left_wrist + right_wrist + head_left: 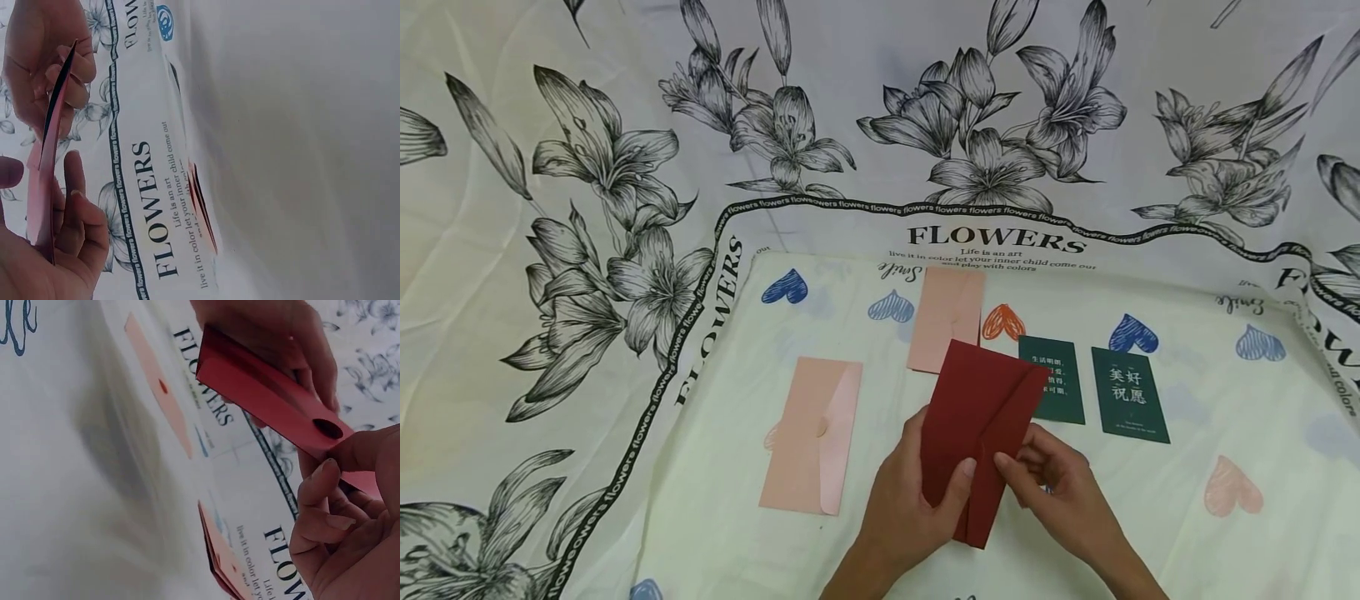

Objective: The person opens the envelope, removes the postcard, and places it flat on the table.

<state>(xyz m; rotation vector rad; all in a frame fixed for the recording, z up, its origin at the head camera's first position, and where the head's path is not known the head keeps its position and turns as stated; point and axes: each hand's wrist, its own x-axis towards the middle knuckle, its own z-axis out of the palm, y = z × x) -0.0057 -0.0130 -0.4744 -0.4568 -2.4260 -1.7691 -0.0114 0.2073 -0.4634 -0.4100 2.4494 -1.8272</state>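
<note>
A dark red envelope (973,400) is held up above the cloth, its long flap folded along the right side. My left hand (898,504) grips its left edge, thumb across the front and fingers behind. At the flap's edge, my right hand (1067,492) pinches the envelope between thumb and fingers. A round dark seal (327,428) shows on the flap in the right wrist view. Edge-on in the left wrist view, the red envelope (47,206) looks thin and slightly parted at one side. Whether it holds anything is hidden.
One pink envelope (805,437) with a round seal lies left of my hands. Behind the red one lies another pink envelope (946,312), something dark under its edge. Two dark green cards with white writing, a partly covered card (1054,383) and a fully visible card (1129,396), lie to the right.
</note>
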